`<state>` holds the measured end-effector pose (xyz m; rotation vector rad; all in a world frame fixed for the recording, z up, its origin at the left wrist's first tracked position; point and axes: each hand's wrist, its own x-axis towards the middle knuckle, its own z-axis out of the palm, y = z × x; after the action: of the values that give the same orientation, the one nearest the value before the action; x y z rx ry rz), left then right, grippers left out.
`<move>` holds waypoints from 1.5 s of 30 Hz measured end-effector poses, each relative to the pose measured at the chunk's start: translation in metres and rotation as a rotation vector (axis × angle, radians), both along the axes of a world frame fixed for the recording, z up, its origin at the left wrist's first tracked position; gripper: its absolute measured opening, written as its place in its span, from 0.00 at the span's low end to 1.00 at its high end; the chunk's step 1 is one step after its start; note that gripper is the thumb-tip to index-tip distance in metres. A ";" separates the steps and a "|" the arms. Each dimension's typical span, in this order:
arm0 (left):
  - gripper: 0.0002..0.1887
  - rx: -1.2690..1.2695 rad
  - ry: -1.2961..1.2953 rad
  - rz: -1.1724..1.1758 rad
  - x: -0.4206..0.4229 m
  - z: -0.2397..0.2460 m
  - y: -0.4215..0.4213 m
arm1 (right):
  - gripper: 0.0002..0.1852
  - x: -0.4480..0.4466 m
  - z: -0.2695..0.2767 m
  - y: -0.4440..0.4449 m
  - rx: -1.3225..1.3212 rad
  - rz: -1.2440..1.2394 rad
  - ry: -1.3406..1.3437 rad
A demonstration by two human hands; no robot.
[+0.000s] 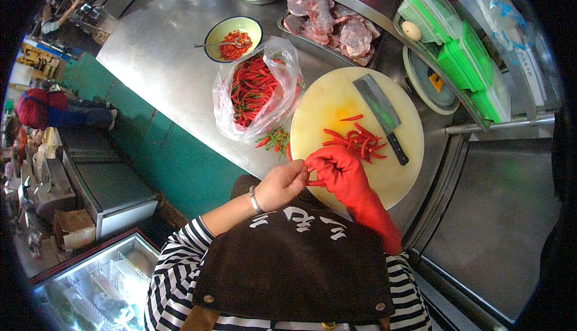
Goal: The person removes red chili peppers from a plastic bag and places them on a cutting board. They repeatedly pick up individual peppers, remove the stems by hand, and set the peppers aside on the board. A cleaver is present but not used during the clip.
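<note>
My left hand, bare with a bracelet at the wrist, meets my right hand in a red glove at the near edge of a round cutting board. My right hand is closed on a red chili pepper; the left fingertips pinch at something too small to make out. Just beyond lies a pile of red chilies, with a cleaver to its right. An open plastic bag full of red chilies stands left of the board, green stems beside it.
A bowl of chopped chili with a spoon and a tray of raw meat stand farther back on the steel table. Green baskets and an egg are at the right. A person is across the aisle.
</note>
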<state>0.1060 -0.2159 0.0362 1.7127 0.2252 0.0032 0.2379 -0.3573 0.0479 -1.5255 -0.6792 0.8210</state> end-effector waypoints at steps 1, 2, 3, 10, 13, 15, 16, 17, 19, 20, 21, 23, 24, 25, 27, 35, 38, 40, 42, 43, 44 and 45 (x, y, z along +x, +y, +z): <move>0.10 0.033 0.000 0.013 0.000 0.003 0.000 | 0.08 0.000 0.000 0.000 -0.010 0.001 0.097; 0.10 0.015 -0.003 0.000 0.001 0.007 0.001 | 0.10 0.000 0.001 0.001 -0.020 -0.001 0.194; 0.10 -0.016 -0.009 -0.020 0.002 0.010 0.002 | 0.12 0.000 0.018 0.002 -0.039 -0.007 0.330; 0.13 -0.470 -0.084 -0.088 0.011 0.003 0.000 | 0.14 0.004 -0.018 -0.007 0.082 -0.049 0.769; 0.12 -0.679 0.011 -0.065 0.014 -0.007 -0.002 | 0.15 0.015 -0.013 -0.007 -0.015 -0.099 0.671; 0.11 -0.768 0.011 -0.073 0.015 -0.022 -0.002 | 0.14 0.023 -0.016 -0.010 0.043 -0.154 0.758; 0.11 -0.839 0.010 -0.078 0.015 -0.024 -0.001 | 0.14 0.030 -0.029 -0.015 0.120 -0.168 0.803; 0.11 -0.910 0.009 -0.083 0.015 -0.025 0.000 | 0.15 0.038 -0.037 -0.021 0.198 -0.181 0.848; 0.11 -0.939 0.044 -0.073 0.017 -0.023 0.002 | 0.13 0.048 -0.025 -0.023 0.185 -0.147 0.813; 0.11 -0.954 0.061 -0.067 0.019 -0.022 0.003 | 0.12 0.044 -0.008 -0.017 0.056 -0.267 0.664; 0.12 -0.948 0.055 -0.047 0.022 -0.018 0.003 | 0.11 0.043 0.002 -0.013 -0.067 -0.380 0.514; 0.13 -0.936 0.043 -0.009 0.029 -0.011 0.001 | 0.10 0.049 -0.006 -0.013 -0.076 -0.342 0.325; 0.13 -0.916 0.067 0.008 0.032 -0.015 0.001 | 0.09 0.050 -0.008 -0.012 -0.081 -0.320 0.232; 0.13 -0.896 0.092 0.025 0.035 -0.023 0.002 | 0.09 0.050 -0.007 -0.012 -0.102 -0.299 0.231; 0.12 -0.929 0.151 0.035 0.039 -0.034 0.005 | 0.09 0.048 -0.001 -0.009 -0.143 -0.255 0.232; 0.07 -0.857 0.319 -0.205 0.051 -0.027 0.006 | 0.06 0.052 -0.015 -0.013 -0.090 -0.108 -0.471; 0.05 -0.792 0.269 -0.252 0.052 -0.026 0.001 | 0.05 0.056 -0.009 -0.014 -0.157 -0.009 -0.420; 0.07 -0.593 0.269 -0.360 0.054 -0.025 0.001 | 0.04 0.056 -0.008 -0.015 -0.202 0.032 -0.350; 0.08 -0.277 0.157 -0.345 0.054 -0.027 -0.004 | 0.04 0.056 -0.013 -0.016 -0.183 0.055 -0.404; 0.09 -0.119 0.100 -0.335 0.052 -0.028 -0.007 | 0.04 0.056 -0.013 -0.015 -0.188 0.049 -0.429; 0.10 0.038 0.043 -0.323 0.051 -0.029 -0.009 | 0.04 0.055 -0.012 -0.015 -0.193 0.044 -0.455; 0.10 0.081 0.048 -0.272 0.050 -0.028 -0.012 | 0.05 0.056 -0.012 -0.014 -0.196 0.039 -0.481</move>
<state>0.1558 -0.2279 0.0077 1.8134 0.0263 -0.2327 0.2937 -0.3709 0.0363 -1.9193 -1.0028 0.5606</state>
